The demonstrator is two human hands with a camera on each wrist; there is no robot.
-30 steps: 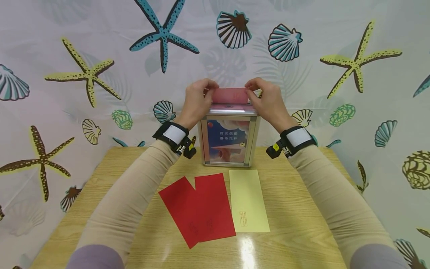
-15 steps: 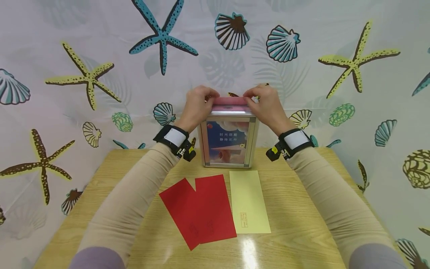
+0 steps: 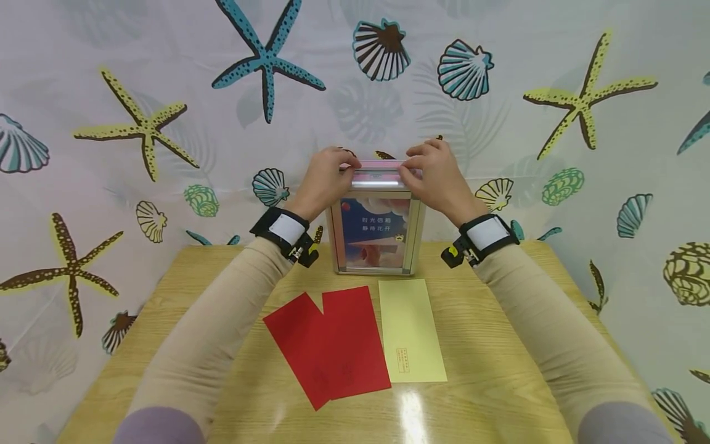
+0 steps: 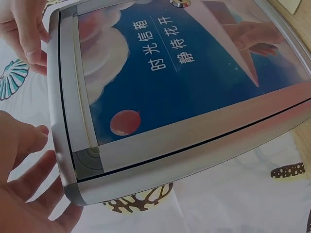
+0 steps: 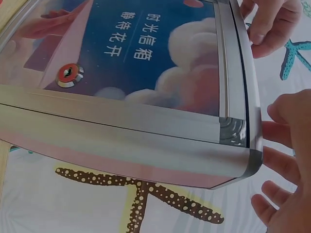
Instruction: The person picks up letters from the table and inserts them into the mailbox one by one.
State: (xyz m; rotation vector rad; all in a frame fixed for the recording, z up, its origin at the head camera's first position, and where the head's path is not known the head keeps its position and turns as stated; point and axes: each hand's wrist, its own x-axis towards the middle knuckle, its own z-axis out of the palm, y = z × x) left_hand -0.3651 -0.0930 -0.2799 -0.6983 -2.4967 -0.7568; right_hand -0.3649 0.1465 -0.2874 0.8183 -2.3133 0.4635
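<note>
A metal-framed letter box (image 3: 374, 234) with a blue and pink picture on its front stands upright at the back of the table. My left hand (image 3: 327, 179) is at the left of the box's top, fingertips beside the dark slot. Opposite it, my right hand (image 3: 435, 176) has its fingertips at the slot's right end. No envelope shows between them. In the left wrist view the left fingers (image 4: 31, 182) look loosely bent and spread along the top edge. The right wrist view has the right fingers (image 5: 279, 162) spread similarly, with a keyed lock (image 5: 69, 75) on the box front.
Two red envelopes, one on the left (image 3: 294, 345) and one on the right (image 3: 355, 339), overlap on the wooden table (image 3: 488, 370). A pale yellow envelope (image 3: 412, 330) lies to their right. A cloth with shells and starfish (image 3: 269, 58) hangs behind the box.
The pink-looking envelope held between both hands has gone down into the box's top slot and out of sight. Both hands have lowered slightly with it, and their fingers have let go.
</note>
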